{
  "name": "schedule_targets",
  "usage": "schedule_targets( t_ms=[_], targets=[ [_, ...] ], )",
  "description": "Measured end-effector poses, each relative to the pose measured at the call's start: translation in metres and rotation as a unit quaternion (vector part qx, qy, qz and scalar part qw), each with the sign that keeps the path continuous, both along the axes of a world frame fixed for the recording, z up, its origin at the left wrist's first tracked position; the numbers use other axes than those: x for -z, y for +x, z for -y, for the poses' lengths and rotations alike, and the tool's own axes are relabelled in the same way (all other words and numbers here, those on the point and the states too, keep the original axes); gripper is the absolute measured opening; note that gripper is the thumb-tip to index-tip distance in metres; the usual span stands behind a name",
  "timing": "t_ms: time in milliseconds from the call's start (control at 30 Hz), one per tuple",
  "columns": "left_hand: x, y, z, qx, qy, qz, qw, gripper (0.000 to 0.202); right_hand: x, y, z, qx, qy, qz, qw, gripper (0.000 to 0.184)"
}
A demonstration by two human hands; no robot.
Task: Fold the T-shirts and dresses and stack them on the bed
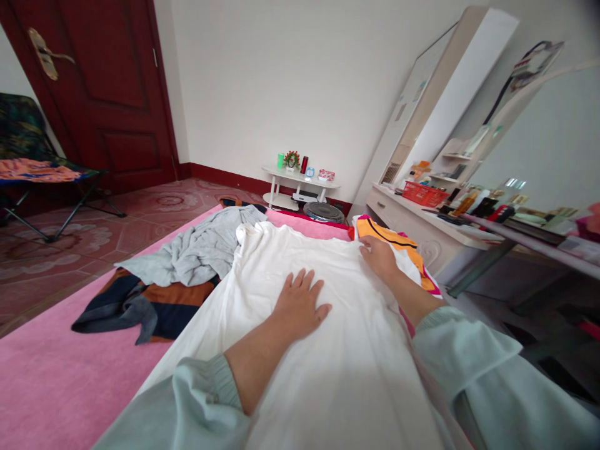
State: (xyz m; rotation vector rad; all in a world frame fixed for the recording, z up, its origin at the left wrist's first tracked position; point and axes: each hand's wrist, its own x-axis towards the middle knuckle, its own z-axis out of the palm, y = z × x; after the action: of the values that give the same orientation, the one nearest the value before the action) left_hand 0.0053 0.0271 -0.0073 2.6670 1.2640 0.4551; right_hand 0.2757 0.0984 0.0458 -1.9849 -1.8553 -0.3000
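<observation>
White garment (347, 362): spread over a pink cover (56, 375), at center.
Gray cloth (197, 247): rumpled at left, lying partly over a navy-and-brown garment (175, 315).
Left hand (300, 304): palm down on the white garment, grip wide, fingers spread.
Right hand (379, 255): at the white garment's far right edge, fingers bent; cannot tell whether the grip holds cloth.
Orange garment (396, 236): at right, just beside the right hand.

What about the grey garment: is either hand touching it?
No: the left hand lies on the white garment, the right hand is near its far edge, both apart from the grey garment.
</observation>
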Motion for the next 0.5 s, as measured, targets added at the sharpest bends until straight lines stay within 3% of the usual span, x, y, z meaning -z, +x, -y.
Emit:
schedule_targets(
  t_ms=[100, 167, 333, 433, 500],
  targets=[
    [0.000, 0.000, 0.000, -0.003, -0.002, -0.003, 1.000, 0.063, 0.009, -0.006, 0.005, -0.065, -0.069, 0.054, 0.994, 0.023],
    [0.000, 0.000, 0.000, 0.000, -0.004, -0.006, 1.000, 0.063, 0.007, -0.006, 0.011, -0.070, -0.077, 0.079, 0.991, 0.026],
    [0.002, -0.001, -0.001, 0.008, 0.000, -0.006, 1.000, 0.064, -0.012, 0.004, 0.049, 0.013, 0.017, 0.065, 0.998, 0.030],
    [0.004, 0.000, -0.002, 0.007, 0.000, -0.010, 1.000, 0.063, -0.016, 0.014, 0.091, 0.094, -0.018, 0.042, 0.995, 0.022],
    [0.005, 0.000, -0.002, 0.007, 0.000, -0.014, 1.000, 0.063, -0.013, 0.020, 0.123, 0.113, -0.062, 0.032, 0.991, 0.019]
  ],
)
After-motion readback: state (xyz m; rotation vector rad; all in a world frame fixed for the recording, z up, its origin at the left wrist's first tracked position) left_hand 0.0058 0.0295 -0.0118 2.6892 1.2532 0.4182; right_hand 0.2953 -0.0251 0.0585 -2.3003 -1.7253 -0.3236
